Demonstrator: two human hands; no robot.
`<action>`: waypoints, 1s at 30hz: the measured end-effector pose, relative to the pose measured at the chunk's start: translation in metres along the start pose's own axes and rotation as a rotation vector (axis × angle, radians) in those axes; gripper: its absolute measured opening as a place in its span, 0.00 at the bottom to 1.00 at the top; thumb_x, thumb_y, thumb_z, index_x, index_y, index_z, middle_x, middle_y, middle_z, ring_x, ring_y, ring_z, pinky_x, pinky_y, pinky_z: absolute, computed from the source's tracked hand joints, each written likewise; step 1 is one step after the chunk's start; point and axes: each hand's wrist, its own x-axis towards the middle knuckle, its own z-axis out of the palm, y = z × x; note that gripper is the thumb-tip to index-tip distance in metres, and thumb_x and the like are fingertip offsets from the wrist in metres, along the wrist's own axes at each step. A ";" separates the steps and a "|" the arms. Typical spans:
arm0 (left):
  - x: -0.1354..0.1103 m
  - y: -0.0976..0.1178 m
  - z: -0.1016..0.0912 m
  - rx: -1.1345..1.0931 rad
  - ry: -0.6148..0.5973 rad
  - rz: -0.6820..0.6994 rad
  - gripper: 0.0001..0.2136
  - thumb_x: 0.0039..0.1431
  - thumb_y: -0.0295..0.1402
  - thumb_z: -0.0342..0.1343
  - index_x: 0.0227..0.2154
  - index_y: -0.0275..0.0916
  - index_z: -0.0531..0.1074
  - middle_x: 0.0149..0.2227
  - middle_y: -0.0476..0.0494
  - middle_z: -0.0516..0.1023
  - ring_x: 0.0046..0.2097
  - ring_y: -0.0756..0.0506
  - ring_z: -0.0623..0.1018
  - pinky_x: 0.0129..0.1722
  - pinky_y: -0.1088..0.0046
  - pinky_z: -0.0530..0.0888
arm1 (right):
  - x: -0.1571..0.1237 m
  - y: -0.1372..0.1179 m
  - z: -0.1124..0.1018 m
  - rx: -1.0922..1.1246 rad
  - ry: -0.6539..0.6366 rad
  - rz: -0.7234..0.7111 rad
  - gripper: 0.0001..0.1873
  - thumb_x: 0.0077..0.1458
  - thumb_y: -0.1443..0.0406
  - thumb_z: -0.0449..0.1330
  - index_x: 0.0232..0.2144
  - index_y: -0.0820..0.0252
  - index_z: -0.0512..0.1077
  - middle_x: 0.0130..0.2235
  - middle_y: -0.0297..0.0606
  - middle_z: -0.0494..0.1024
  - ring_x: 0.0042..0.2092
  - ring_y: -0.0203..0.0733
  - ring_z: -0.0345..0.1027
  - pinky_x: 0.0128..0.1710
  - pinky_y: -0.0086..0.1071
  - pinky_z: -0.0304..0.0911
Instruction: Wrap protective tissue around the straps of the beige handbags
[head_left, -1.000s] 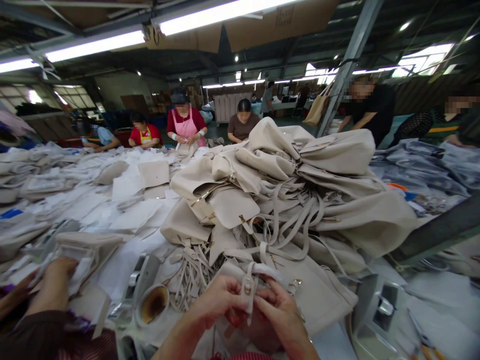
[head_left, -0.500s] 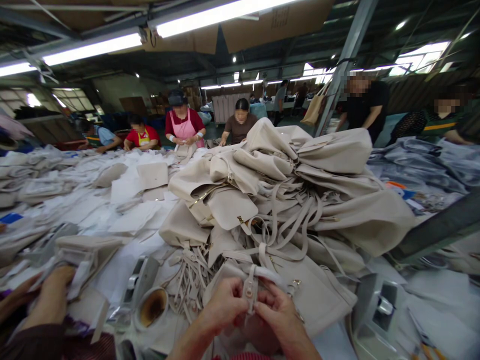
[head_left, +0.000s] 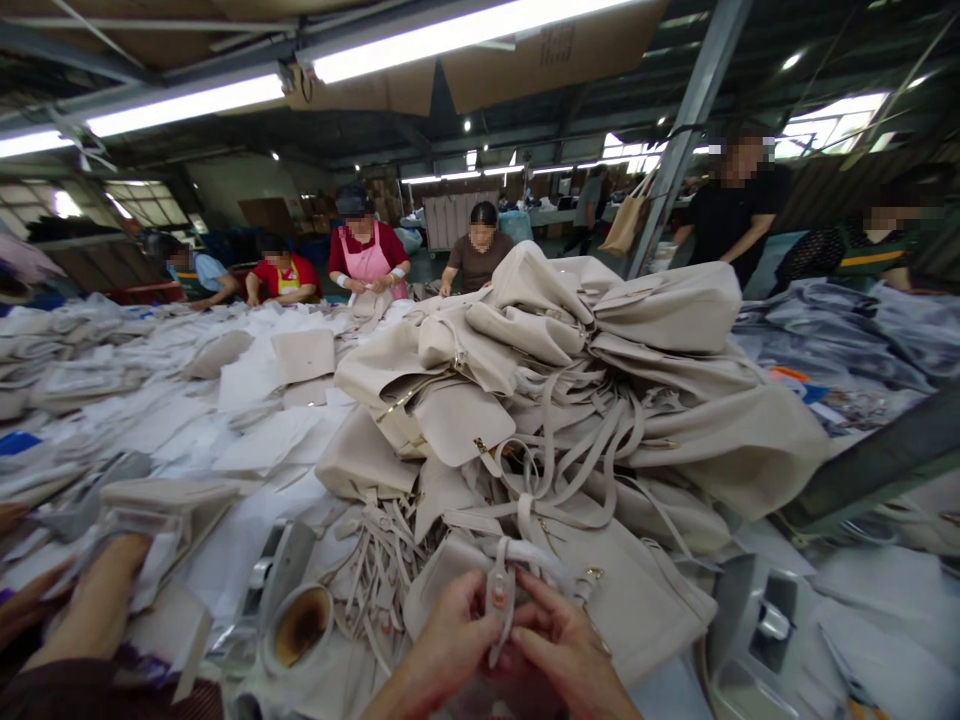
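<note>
Head camera, left hand: I see the left hand [head_left: 459, 622] pinched on a pale strap [head_left: 499, 592], bottom centre of the frame.
Right hand: the right hand [head_left: 556, 637] has its fingers curled narrow at the strap's other edge; I can't tell whether they grip or only touch.
Strap: upright between both hands, a small metal fitting on it.
Slip: I judge the narrow end could twist free if one pinch loosens.
Snag: loose straps [head_left: 375, 570], left of the hands, could catch on the fitting.
Slide: a tug might bring down the heap of bags [head_left: 540, 325], loosely stacked at centre right.
Hidden: the fingers cover the strap's lower end; the forearms run off the bottom edge.
Blurred: scissors [head_left: 837, 655], lower right, handles hard to make out.
</note>
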 end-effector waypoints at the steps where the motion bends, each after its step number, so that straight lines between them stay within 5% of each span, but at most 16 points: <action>1: 0.000 0.000 0.001 -0.008 0.007 -0.012 0.15 0.40 0.37 0.59 0.31 0.40 0.63 0.24 0.55 0.72 0.19 0.53 0.70 0.19 0.76 0.67 | 0.000 0.001 0.000 0.003 0.001 -0.006 0.36 0.38 0.63 0.71 0.53 0.59 0.72 0.24 0.31 0.80 0.22 0.41 0.72 0.25 0.32 0.66; 8: 0.002 -0.012 0.000 -0.141 0.047 0.008 0.14 0.39 0.33 0.61 0.30 0.40 0.63 0.22 0.54 0.74 0.21 0.52 0.73 0.18 0.79 0.68 | 0.003 0.003 0.004 -0.185 0.173 -0.116 0.29 0.38 0.66 0.64 0.48 0.61 0.72 0.20 0.27 0.75 0.22 0.39 0.70 0.23 0.30 0.61; 14: -0.003 -0.025 0.006 -0.179 0.150 0.148 0.17 0.44 0.31 0.63 0.35 0.42 0.62 0.28 0.54 0.76 0.22 0.52 0.74 0.20 0.79 0.69 | -0.002 -0.005 0.007 -0.506 0.171 -0.144 0.30 0.42 0.67 0.59 0.52 0.59 0.72 0.25 0.28 0.75 0.26 0.40 0.72 0.27 0.31 0.66; 18: -0.015 -0.026 0.005 0.204 0.209 0.380 0.10 0.51 0.26 0.55 0.37 0.40 0.68 0.35 0.45 0.76 0.31 0.47 0.78 0.30 0.73 0.76 | -0.001 -0.009 0.006 -0.548 0.185 -0.143 0.32 0.42 0.66 0.58 0.54 0.63 0.70 0.24 0.29 0.75 0.27 0.40 0.71 0.28 0.32 0.65; 21: -0.021 -0.024 0.000 0.530 0.181 0.644 0.11 0.52 0.21 0.52 0.36 0.40 0.73 0.47 0.38 0.74 0.46 0.42 0.78 0.44 0.66 0.77 | 0.003 -0.005 0.003 -0.482 0.178 -0.127 0.33 0.41 0.65 0.59 0.54 0.65 0.69 0.24 0.28 0.73 0.26 0.40 0.69 0.27 0.31 0.63; 23: -0.023 -0.023 -0.004 0.647 0.163 0.719 0.12 0.57 0.21 0.48 0.36 0.40 0.74 0.47 0.38 0.75 0.49 0.42 0.77 0.49 0.66 0.76 | 0.004 -0.002 0.002 -0.444 0.163 -0.123 0.34 0.40 0.65 0.59 0.54 0.65 0.69 0.23 0.27 0.72 0.26 0.40 0.68 0.26 0.31 0.62; 30: -0.014 -0.024 -0.002 1.050 0.395 0.874 0.09 0.59 0.22 0.49 0.34 0.40 0.71 0.46 0.37 0.77 0.43 0.42 0.79 0.41 0.69 0.77 | 0.001 -0.003 0.000 -0.603 0.155 -0.176 0.31 0.43 0.67 0.58 0.53 0.60 0.71 0.26 0.29 0.74 0.29 0.41 0.69 0.30 0.32 0.63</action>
